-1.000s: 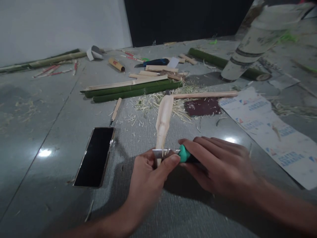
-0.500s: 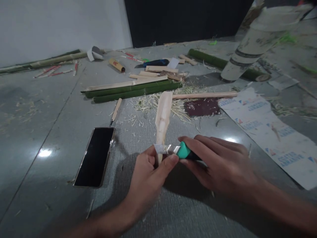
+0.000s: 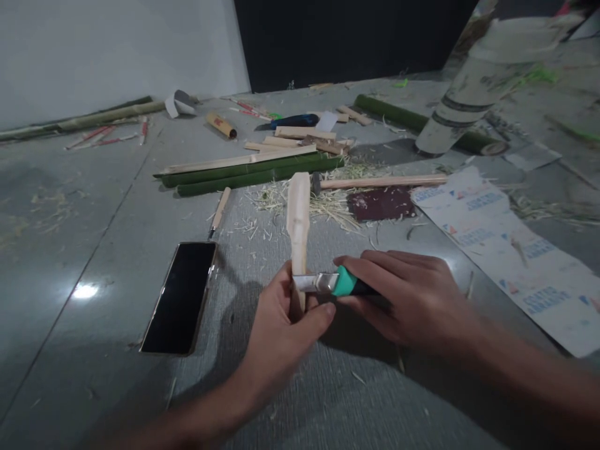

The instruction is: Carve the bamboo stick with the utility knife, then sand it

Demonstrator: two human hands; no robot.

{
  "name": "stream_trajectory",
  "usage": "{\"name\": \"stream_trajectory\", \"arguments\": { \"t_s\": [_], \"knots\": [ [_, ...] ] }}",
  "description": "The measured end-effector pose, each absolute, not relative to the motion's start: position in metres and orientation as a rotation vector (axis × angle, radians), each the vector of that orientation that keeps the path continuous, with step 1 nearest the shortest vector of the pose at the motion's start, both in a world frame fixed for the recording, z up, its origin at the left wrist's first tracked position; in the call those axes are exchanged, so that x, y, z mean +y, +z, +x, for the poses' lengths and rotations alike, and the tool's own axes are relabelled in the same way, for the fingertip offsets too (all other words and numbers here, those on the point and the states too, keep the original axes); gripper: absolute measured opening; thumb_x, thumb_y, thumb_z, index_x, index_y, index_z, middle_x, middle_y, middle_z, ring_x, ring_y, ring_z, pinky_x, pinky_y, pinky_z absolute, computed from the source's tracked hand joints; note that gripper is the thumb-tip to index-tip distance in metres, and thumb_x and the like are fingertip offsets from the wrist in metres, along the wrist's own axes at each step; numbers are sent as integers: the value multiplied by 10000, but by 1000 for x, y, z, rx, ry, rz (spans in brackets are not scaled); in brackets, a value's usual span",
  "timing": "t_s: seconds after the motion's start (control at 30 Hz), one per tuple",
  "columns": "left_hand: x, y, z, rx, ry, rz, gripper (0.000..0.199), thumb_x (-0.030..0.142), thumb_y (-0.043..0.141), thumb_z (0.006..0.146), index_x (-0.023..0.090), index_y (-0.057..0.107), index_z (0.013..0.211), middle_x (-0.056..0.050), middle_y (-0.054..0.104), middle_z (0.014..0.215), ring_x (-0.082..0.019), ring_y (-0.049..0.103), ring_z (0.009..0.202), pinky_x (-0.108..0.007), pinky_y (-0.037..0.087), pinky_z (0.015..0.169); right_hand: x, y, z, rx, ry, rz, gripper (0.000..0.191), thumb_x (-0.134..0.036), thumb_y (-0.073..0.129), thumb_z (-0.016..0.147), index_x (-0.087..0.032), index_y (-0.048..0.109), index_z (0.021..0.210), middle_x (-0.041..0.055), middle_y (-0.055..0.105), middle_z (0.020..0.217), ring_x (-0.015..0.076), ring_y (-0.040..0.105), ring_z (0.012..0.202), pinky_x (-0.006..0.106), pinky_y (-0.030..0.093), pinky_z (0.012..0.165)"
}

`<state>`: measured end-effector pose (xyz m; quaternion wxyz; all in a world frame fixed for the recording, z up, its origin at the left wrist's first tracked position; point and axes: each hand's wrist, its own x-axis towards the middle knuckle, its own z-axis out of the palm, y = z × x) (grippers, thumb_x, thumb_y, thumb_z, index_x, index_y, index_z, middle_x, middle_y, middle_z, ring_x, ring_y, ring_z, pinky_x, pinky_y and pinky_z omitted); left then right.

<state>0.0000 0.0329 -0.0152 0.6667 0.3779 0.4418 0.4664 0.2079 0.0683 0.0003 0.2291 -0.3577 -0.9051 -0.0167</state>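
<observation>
My left hand (image 3: 287, 325) is closed around the lower end of a pale carved piece of bamboo or wood (image 3: 299, 209), which points away from me with its broad end farthest off. In my right hand (image 3: 412, 300) is a utility knife (image 3: 345, 281) with a teal and black handle. Its metal blade lies across the narrow part of the carved piece, just above my left fingers. My left thumb sticks out to the right, below the blade. The fingers of my left hand partly hide the piece's near end.
A phone (image 3: 180, 297) lies on the floor at left, beside a small wooden-handled tool (image 3: 220, 209). Beyond are green bamboo strips (image 3: 257, 172), shavings, a hammer (image 3: 379, 181) and dark red sandpaper (image 3: 382, 204). A printed abrasive sheet (image 3: 510, 244) lies right; a cup (image 3: 464, 94) stands behind.
The far end of the carved piece has swung slightly left, uncovering the hammer's head. The knife has rolled a little, and its blade still crosses the piece.
</observation>
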Motion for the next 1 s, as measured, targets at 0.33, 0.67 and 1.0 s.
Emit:
{"name": "stream_trajectory", "arguments": {
  "t_s": [0.33, 0.67, 1.0],
  "knots": [
    [32, -14, 0, 943, 1008, 825, 272, 247, 808, 872, 208, 540, 847, 100, 432, 580, -53, 340, 497, -185, 304, 493, 70, 2, 208, -2557, 43, -895, 285, -401, 517, 1069, -169, 617, 1199, 53, 736, 916, 183, 653, 716, 319, 435, 619],
    [30, -11, -2, 938, 1001, 837, 242, 358, 851, 864, 196, 687, 939, 102, 419, 553, -50, 296, 487, -185, 304, 500, 65, 3, 207, -2544, -46, -918, 304, -416, 479, 1089, -164, 608, 1198, 49, 738, 900, 175, 653, 692, 319, 410, 595],
    [23, -12, 0, 1067, 998, 756, 253, 378, 850, 846, 189, 682, 834, 113, 344, 498, -49, 228, 462, -191, 253, 469, 51, 4, 197, -2453, -156, -1023, 240, -375, 509, 1083, -165, 611, 1136, 56, 770, 954, 174, 690, 677, 349, 416, 579]
  ]
}}
